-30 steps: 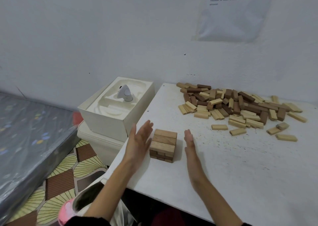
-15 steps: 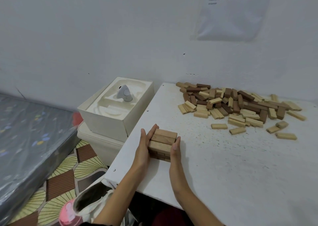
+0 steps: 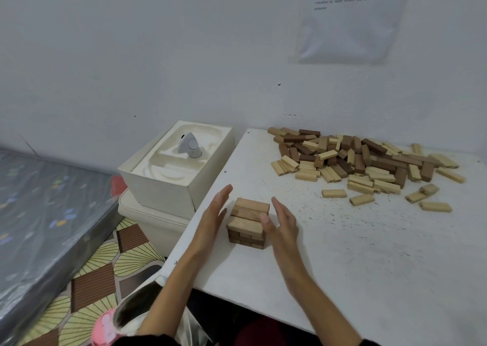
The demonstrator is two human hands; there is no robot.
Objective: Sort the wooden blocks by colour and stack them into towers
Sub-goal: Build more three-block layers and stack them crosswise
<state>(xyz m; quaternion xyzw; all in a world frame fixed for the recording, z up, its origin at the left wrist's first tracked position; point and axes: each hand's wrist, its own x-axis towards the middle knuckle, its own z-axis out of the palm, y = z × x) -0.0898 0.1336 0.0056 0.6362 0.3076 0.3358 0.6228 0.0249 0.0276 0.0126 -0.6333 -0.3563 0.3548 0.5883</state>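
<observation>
Tower [image 3: 247, 220] near the bench's [image 3: 342, 253] left edge.
Your left hand [image 3: 214, 214] and right hand [image 3: 284, 221] flank it, grips released.

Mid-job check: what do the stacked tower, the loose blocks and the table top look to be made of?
Tower: bare mid-brown wood, matt, grain streaks on its top blocks. Loose blocks: similar wood, pale and dark brown, no gloss. Table top: probably white-painted or laminated board; matt, with dark flecks; core hidden.
</observation>
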